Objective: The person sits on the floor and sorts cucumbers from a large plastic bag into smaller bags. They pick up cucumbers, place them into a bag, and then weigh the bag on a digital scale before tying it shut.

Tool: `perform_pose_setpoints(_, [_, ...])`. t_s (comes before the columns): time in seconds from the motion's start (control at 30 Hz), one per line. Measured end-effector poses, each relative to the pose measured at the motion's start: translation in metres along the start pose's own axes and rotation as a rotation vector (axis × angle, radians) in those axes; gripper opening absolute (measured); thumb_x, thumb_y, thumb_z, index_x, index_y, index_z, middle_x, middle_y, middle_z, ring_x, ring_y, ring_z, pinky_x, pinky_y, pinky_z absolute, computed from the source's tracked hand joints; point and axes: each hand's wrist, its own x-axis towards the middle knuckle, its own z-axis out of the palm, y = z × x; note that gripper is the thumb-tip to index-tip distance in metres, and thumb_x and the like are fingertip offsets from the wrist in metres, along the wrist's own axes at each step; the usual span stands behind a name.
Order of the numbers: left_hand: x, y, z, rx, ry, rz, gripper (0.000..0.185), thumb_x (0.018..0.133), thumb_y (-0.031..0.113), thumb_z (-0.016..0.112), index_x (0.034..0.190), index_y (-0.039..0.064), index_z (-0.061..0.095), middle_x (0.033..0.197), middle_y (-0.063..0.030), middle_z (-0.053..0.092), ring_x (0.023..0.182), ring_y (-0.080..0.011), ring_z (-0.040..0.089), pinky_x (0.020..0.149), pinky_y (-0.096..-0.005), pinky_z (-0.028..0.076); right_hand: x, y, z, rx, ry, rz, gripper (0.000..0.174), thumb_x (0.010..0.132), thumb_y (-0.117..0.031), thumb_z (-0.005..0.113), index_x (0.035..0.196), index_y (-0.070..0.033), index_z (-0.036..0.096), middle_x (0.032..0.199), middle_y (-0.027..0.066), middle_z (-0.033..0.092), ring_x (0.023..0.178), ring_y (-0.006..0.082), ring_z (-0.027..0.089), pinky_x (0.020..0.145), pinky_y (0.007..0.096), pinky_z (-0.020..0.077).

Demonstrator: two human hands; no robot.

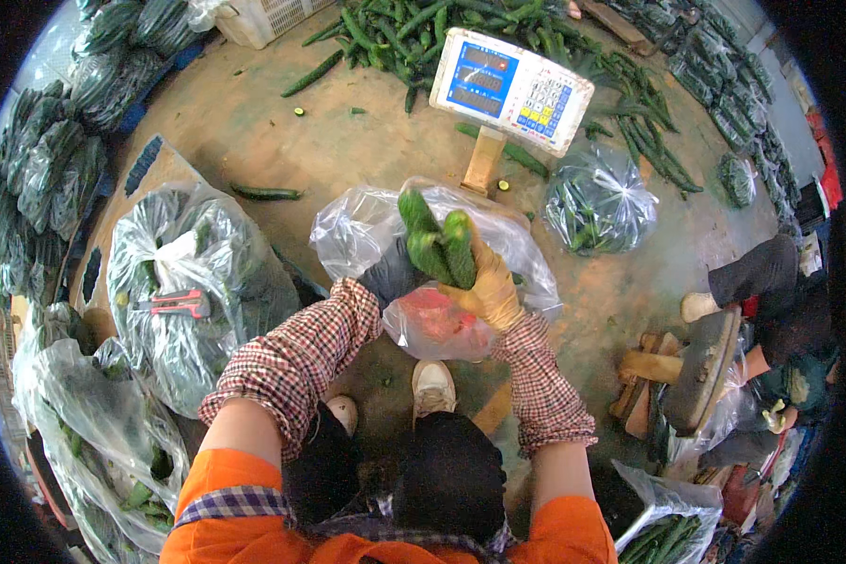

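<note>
My right hand, in a yellow glove, grips a bunch of green cucumbers with their ends pointing away from me. In a dark glove, my left hand is against the left side of the bunch, its fingers hidden behind the cucumbers. Beneath both hands lies a transparent plastic bag, spread open in front of my shoes. Something red shows through the bag's near part. Just beyond it, a weighing scale's display with keypad stands tilted on a post.
A loose cucumber pile covers the far floor. To the left, a box cutter lies on a tied, filled bag. Another tied bag sits right of the scale. A wooden stool and a seated person are at right.
</note>
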Motion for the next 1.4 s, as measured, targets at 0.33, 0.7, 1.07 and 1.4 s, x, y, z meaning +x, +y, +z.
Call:
perform_pose_setpoints(0.33, [-0.028,-0.005,-0.096,1.579,0.02,-0.615,0.035,0.083,0.021,0.055,0.114,0.004,0.053,0.11,-0.0155,0.056,0.101,-0.0241,0.054,0.086,-0.0363,0.044,0.005,0.033,0.049,-0.601,-0.288,-0.104,0.091,0.061,-0.018,0.074,0.137,-0.009,0.025,0.1,0.0152,0.058,0.088,0.0308,0.059,0.074,0.0412,0.0459])
perform_pose_setpoints(0.7, [-0.077,0.077,-0.078,1.97,0.012,-0.565,0.027,0.086,0.024,0.047,0.104,0.008,0.058,0.107,-0.013,0.059,0.098,-0.0236,0.057,0.08,-0.037,0.047,0.056,0.024,0.035,-0.793,-0.247,-0.079,0.062,0.066,-0.025,0.071,0.121,-0.007,0.048,0.108,0.0154,0.058,0.103,0.0289,0.054,0.087,0.0379,0.0428])
perform_pose_setpoints(1.07, [-0.074,0.156,-0.046,1.923,0.113,-0.182,0.026,0.089,0.024,0.041,0.092,0.008,0.061,0.094,-0.0115,0.061,0.088,-0.0253,0.059,0.078,-0.0366,0.045,-0.01,0.008,-0.163,-1.164,-0.304,0.008,0.033,0.081,-0.017,0.054,0.114,-0.012,0.057,0.112,0.0081,0.059,0.105,0.025,0.054,0.088,0.0351,0.0435])
perform_pose_setpoints(1.4, [-0.125,0.183,-0.013,1.609,0.067,-0.496,0.038,0.087,0.01,0.048,0.124,0.01,0.049,0.127,-0.0144,0.048,0.115,-0.0309,0.047,0.098,-0.0371,0.037,-0.037,-0.063,-0.119,-0.517,-0.23,0.146,0.074,0.074,-0.024,0.062,0.138,-0.011,0.028,0.124,0.023,0.047,0.111,0.0375,0.048,0.095,0.0422,0.0382])
